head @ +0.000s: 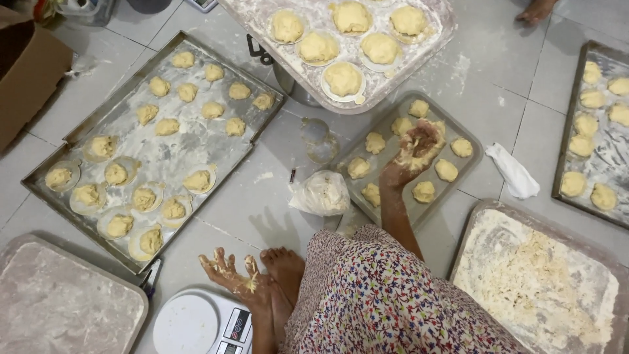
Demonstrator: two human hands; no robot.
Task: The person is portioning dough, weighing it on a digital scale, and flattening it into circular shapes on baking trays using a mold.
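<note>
Head view: right hand (416,147) cupping dough (422,152) (arm outstretched), left hand (237,278) splayed open, empty

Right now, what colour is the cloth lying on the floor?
White; the cloth shows best in the head view.

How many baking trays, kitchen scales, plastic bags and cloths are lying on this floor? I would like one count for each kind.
Baking trays: 6
Kitchen scale: 1
Plastic bag: 1
White cloth: 1
Total: 9
</note>
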